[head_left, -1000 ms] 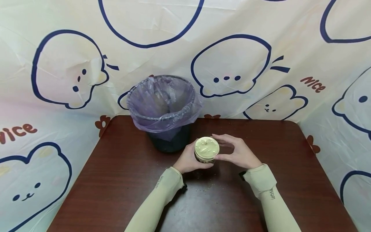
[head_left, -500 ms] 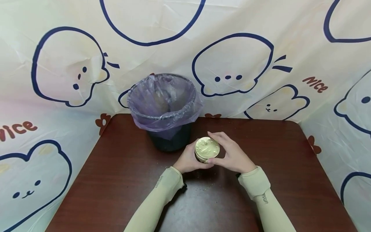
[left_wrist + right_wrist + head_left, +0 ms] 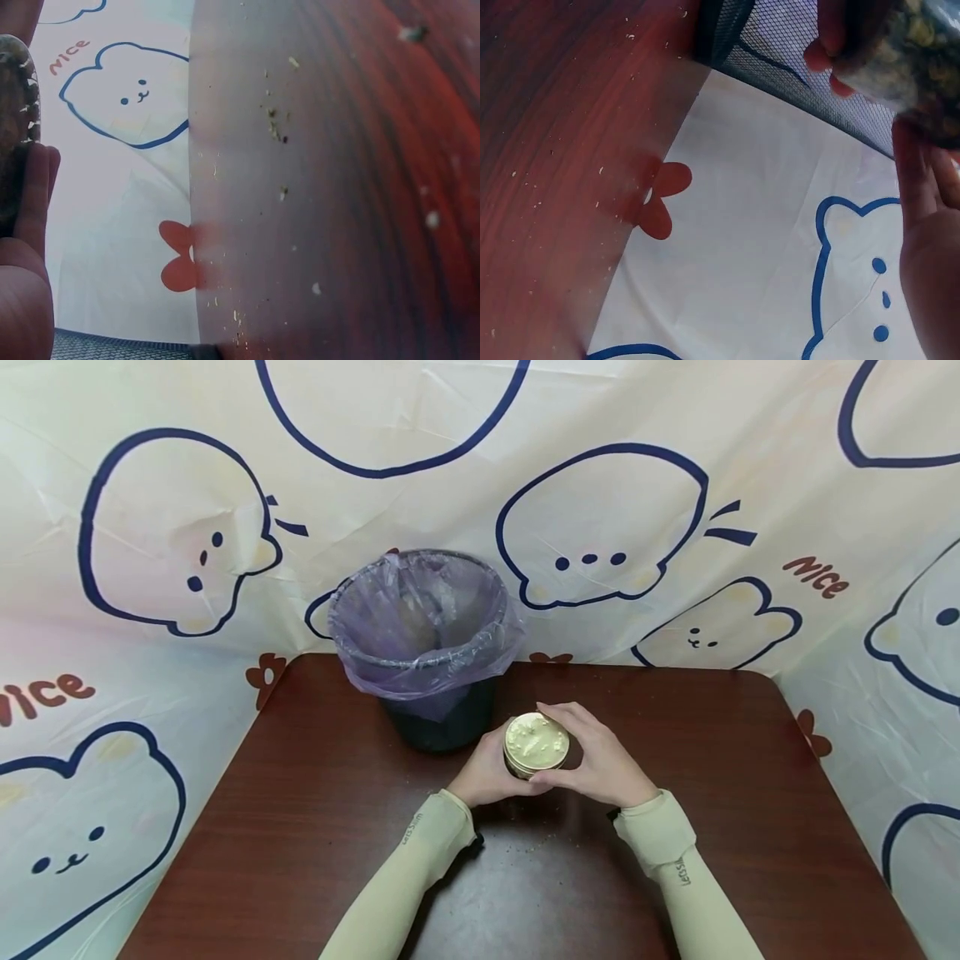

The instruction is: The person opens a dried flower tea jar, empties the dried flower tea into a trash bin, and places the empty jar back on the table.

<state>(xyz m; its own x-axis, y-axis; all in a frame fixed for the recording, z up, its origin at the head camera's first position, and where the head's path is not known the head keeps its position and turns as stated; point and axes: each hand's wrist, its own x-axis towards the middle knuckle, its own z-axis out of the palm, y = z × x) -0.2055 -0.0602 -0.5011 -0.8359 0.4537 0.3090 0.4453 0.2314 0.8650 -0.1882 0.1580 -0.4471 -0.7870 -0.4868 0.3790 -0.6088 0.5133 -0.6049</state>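
Observation:
In the head view, a round jar with a gold lid is held above the table just in front of the bin. My left hand grips the jar's body from the left side. From the right, my right hand has its fingers and thumb curled round the lid's edge. The clear jar shows greenish-yellow dried bits inside in the right wrist view. Only a strip of the jar appears at the left edge of the left wrist view, against the left fingers.
A dark mesh bin lined with a purple plastic bag stands at the table's back left. Small dry crumbs lie scattered on the brown table. A printed cloth hangs behind and at the sides.
My right hand has moved left and closed in round the lid, its thumb now at the lid's near edge. The left hand and the jar have hardly moved.

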